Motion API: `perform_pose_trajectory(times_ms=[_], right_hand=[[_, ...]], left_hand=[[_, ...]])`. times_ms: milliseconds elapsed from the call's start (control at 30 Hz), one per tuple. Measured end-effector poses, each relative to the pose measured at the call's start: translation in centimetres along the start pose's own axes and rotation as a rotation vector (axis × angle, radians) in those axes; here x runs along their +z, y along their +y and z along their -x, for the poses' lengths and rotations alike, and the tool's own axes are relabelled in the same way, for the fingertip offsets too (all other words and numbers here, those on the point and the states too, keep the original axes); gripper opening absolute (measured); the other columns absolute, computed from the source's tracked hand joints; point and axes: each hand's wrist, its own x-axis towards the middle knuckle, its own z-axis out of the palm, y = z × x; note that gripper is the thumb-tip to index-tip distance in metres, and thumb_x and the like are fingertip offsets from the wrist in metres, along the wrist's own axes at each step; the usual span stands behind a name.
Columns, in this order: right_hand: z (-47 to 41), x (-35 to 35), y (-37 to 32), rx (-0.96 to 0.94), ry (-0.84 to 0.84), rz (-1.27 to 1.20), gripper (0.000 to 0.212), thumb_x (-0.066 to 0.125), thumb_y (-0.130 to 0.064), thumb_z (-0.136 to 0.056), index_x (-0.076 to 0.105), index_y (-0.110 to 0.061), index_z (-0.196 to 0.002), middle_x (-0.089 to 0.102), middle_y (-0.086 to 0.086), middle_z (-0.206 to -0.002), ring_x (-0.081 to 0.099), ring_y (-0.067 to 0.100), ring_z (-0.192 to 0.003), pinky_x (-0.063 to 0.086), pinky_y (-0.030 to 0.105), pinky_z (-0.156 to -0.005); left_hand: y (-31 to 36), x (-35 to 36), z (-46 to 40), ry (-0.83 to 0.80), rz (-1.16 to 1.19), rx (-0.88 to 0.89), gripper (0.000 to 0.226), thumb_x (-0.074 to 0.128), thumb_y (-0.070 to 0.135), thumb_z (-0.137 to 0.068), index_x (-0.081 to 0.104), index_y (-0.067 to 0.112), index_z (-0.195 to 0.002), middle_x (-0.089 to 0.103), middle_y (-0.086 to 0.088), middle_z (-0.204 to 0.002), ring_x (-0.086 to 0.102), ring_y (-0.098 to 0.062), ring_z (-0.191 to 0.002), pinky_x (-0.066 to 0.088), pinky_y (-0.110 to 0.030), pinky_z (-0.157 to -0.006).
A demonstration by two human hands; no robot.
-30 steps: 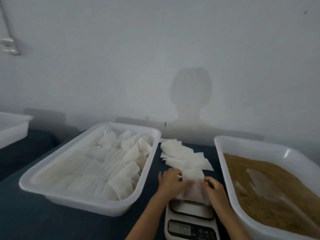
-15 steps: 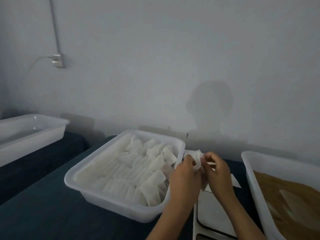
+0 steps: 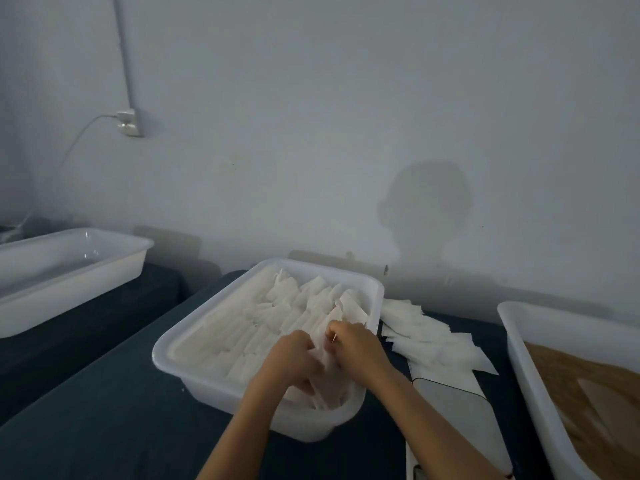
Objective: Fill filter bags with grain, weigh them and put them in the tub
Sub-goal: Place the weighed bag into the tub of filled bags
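Both hands (image 3: 294,358) (image 3: 356,348) seemingly grip a filter bag (image 3: 327,379) inside the tub's (image 3: 214,386) near right corner

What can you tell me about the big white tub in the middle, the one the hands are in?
The middle tub is a white plastic rectangle with rounded corners and a thick rolled rim. It sits flat on the dark table and holds rows of white filter bags. The left hand and right hand reach into its near right corner, holding a bag.
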Motion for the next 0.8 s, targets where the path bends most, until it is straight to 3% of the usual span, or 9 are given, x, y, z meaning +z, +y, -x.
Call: perform_pose_trajectory(times_ms=[133, 233, 367, 500, 667, 800], right_hand=[[-0.2, 0.0, -0.3, 0.032, -0.159, 0.115, 0.012, 0.049, -0.008, -0.088, 0.058, -0.016, -0.091, 0.056, -0.001, -0.088, 0.052, 0.017, -0.082, 0.041, 0.027, -0.071], [-0.7, 0.2, -0.6, 0.064, -0.281, 0.191, 0.019, 0.059, -0.004, -0.083, 0.059, -0.011, -0.101, 0.062, 0.005, -0.101, 0.056, 0.02, -0.09, 0.042, 0.027, -0.074], [-1.4, 0.1, -0.8, 0.092, -0.417, 0.209, 0.03, 0.067, -0.006, -0.08, 0.057, -0.008, -0.109, 0.06, 0.008, -0.104, 0.054, 0.019, -0.088, 0.043, 0.028, -0.075], [-1.6, -0.2, -1.0, 0.085, -0.501, 0.175, 0.031, 0.062, -0.008, -0.086, 0.056, -0.006, -0.116, 0.059, 0.013, -0.117, 0.054, 0.021, -0.092, 0.044, 0.029, -0.08], [-1.1, 0.7, -1.4, 0.003, -0.434, 0.291, 0.031, 0.055, -0.017, -0.091, 0.052, -0.007, -0.121, 0.057, 0.012, -0.118, 0.053, 0.022, -0.099, 0.042, 0.035, -0.094], [0.2, 1.2, -1.4, -0.046, -0.229, 0.215, 0.022, 0.048, -0.019, -0.095, 0.048, -0.012, -0.116, 0.058, 0.009, -0.105, 0.055, 0.022, -0.095, 0.046, 0.036, -0.09]], left_hand=[[-0.7, 0.6, -0.5, -0.142, -0.049, -0.045, 0.051, 0.065, 0.012, -0.084, 0.04, 0.007, -0.128, 0.066, -0.015, -0.102, 0.069, -0.028, -0.09, 0.057, -0.04, -0.082], [-1.2, 0.3, -1.1, -0.159, -0.197, -0.011, 0.052, 0.07, 0.023, -0.081, 0.044, 0.01, -0.124, 0.064, -0.011, -0.111, 0.065, -0.025, -0.1, 0.053, -0.037, -0.089], [-1.8, -0.1, -1.9, -0.175, -0.353, -0.006, 0.054, 0.071, 0.032, -0.078, 0.046, 0.016, -0.122, 0.061, -0.003, -0.112, 0.061, -0.019, -0.101, 0.046, -0.027, -0.074], [-2.3, -0.4, -2.6, -0.187, -0.378, -0.048, 0.057, 0.073, 0.031, -0.075, 0.046, 0.018, -0.123, 0.055, 0.002, -0.099, 0.057, -0.016, -0.089, 0.048, -0.027, -0.074], [-2.6, -0.2, -3.1, -0.17, -0.453, -0.021, 0.054, 0.071, 0.031, -0.076, 0.044, 0.017, -0.122, 0.056, -0.002, -0.109, 0.058, -0.018, -0.099, 0.044, -0.025, -0.074], [-2.6, 0.1, -2.6, -0.036, -0.464, 0.05, 0.065, 0.07, 0.034, -0.076, 0.035, 0.013, -0.127, 0.056, -0.006, -0.123, 0.057, -0.021, -0.11, 0.046, -0.027, -0.081]])
